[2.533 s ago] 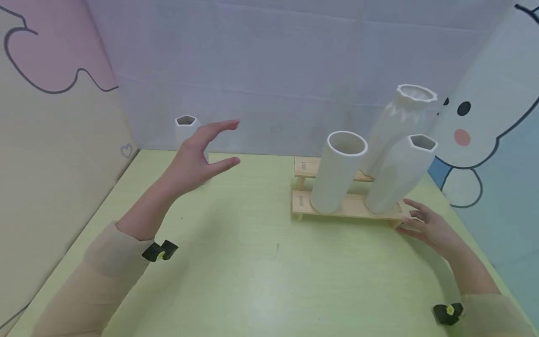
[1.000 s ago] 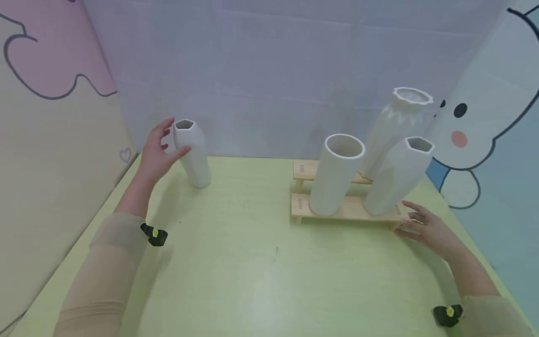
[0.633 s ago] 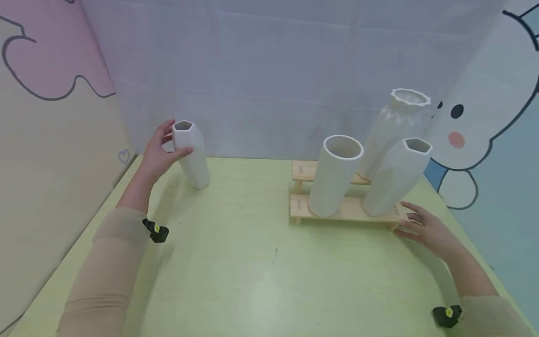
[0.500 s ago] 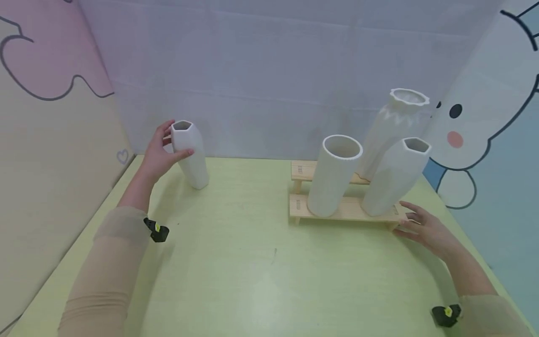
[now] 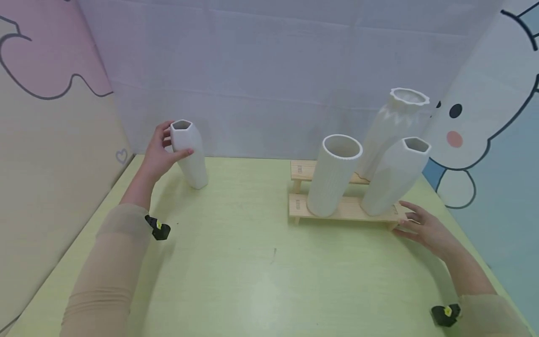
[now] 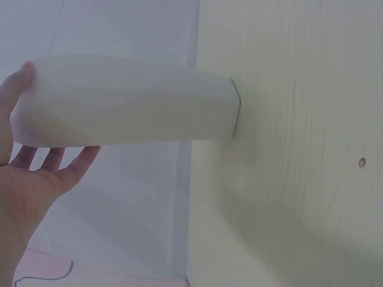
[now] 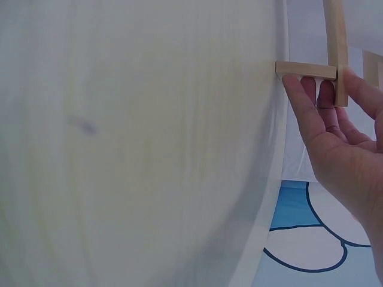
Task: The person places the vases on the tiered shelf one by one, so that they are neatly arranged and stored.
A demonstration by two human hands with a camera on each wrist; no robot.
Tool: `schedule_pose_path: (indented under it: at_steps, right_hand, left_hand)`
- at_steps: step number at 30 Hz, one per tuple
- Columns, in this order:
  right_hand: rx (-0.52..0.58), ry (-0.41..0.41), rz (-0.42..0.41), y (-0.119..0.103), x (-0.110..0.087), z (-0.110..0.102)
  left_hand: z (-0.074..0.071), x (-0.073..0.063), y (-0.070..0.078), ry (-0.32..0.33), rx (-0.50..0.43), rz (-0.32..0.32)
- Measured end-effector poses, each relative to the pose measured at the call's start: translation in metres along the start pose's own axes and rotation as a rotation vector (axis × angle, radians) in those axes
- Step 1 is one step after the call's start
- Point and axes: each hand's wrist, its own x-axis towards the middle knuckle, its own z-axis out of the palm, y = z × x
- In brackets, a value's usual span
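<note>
My left hand grips a white vase with a five-sided mouth near its top, thumb across the front and fingers at its left side. The vase stands upright at the back left of the table; in the left wrist view, the vase base is right at the table surface. At the right, my right hand holds the near right end of a two-step wooden stand. In the right wrist view, its fingertips lie against the stand's leg, with the thumb beside the board.
On the stand's lower step are a ribbed cylindrical vase and a second five-sided vase. Behind them rises a taller vase with a scalloped rim. A pale cloth wall closes off the back of the table.
My left hand has moved from in front of the left vase to its left side and taken hold near the top. The right hand and the stand stay in place.
</note>
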Motion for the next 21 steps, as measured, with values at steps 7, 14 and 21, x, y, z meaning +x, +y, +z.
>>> schedule_pose_path:
  at_steps: [7,14,21]
  right_hand:
    - [0.006,-0.003,0.018,-0.002,-0.0005,0.0007]
    - [-0.014,0.004,0.006,-0.0046,-0.0018,0.0024]
    - [0.002,-0.002,0.009,-0.0053,-0.0021,0.0013]
  left_hand:
    - [-0.0011,0.0012,0.0008,-0.006,0.0,0.006]
    - [-0.0006,-0.0004,0.0002,-0.009,-0.016,-0.005]
    - [0.0011,-0.0004,0.0009,0.01,-0.037,0.004]
